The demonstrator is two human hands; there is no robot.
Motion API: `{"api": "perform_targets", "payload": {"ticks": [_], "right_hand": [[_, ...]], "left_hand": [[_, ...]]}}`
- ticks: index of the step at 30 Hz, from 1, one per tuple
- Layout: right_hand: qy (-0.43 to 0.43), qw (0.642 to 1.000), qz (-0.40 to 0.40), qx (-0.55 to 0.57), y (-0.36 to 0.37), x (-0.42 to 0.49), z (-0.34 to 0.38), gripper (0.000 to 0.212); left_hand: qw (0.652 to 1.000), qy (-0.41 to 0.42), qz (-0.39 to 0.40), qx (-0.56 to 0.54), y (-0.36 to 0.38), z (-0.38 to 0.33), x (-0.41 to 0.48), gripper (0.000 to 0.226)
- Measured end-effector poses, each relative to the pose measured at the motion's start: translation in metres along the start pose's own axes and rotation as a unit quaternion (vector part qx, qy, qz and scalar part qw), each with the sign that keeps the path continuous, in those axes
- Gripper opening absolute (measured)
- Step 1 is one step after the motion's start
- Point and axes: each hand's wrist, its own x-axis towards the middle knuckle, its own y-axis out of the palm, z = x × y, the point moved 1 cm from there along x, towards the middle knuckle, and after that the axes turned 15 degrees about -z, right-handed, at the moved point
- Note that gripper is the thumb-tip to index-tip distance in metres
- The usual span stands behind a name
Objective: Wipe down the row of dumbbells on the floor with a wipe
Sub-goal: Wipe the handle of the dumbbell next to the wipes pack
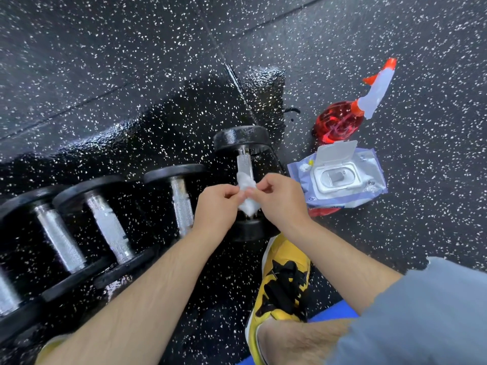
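Observation:
A row of black dumbbells with knurled metal handles lies on the wet, speckled rubber floor, running from the lower left to the middle. The rightmost dumbbell (pixel 243 146) sits just behind my hands, and another dumbbell (pixel 179 191) lies to its left. A crumpled white wipe (pixel 247 192) hangs above the rightmost dumbbell's handle. My left hand (pixel 216 206) and my right hand (pixel 280 198) both pinch it between thumb and fingers.
An open pack of wipes (pixel 340 175) with its lid flipped up lies to the right. A red spray bottle (pixel 353 111) lies on its side behind it. My yellow and black shoe (pixel 282 283) stands below the hands. The floor under the dumbbells is wet.

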Motion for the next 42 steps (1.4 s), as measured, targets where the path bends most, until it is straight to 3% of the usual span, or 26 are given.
{"api": "perform_targets", "payload": {"ticks": [4, 9, 12, 17, 22, 26, 31, 36, 42], "right_hand": [[-0.005, 1.0, 0.023, -0.012, -0.004, -0.008, -0.007, 0.031], [0.013, 0.999, -0.02, 0.045, 0.003, 0.008, 0.008, 0.024], [0.002, 0.999, -0.02, 0.034, 0.003, 0.006, 0.007, 0.027], [-0.015, 0.999, 0.029, 0.008, -0.01, -0.004, 0.0, 0.028], [-0.005, 0.997, 0.043, 0.062, -0.009, 0.007, 0.024, 0.024], [-0.016, 0.993, 0.115, 0.038, -0.005, 0.015, 0.025, 0.041], [0.033, 0.995, 0.069, 0.062, -0.008, 0.018, 0.007, 0.025], [0.068, 0.985, 0.127, 0.098, -0.013, 0.03, -0.001, 0.02], [0.071, 0.983, 0.152, 0.077, -0.018, 0.041, 0.0, 0.026]], "left_hand": [[1.0, -0.008, 0.018, 0.014, -0.004, 0.0, -0.008, 0.025], [0.999, -0.017, -0.03, -0.011, -0.001, -0.014, 0.0, 0.044], [0.999, -0.016, -0.041, -0.01, 0.0, -0.015, 0.003, 0.034], [0.999, -0.008, 0.006, 0.04, -0.008, -0.009, -0.003, 0.018], [0.99, 0.097, -0.095, -0.035, -0.014, -0.022, -0.01, 0.002], [0.994, 0.087, -0.059, 0.0, -0.017, -0.021, -0.014, 0.007], [0.998, 0.045, -0.048, -0.018, -0.009, -0.018, -0.019, 0.017], [0.998, 0.047, -0.043, 0.023, 0.007, -0.03, -0.021, 0.033], [0.999, 0.019, -0.041, -0.001, 0.013, -0.024, -0.011, 0.04]]}}
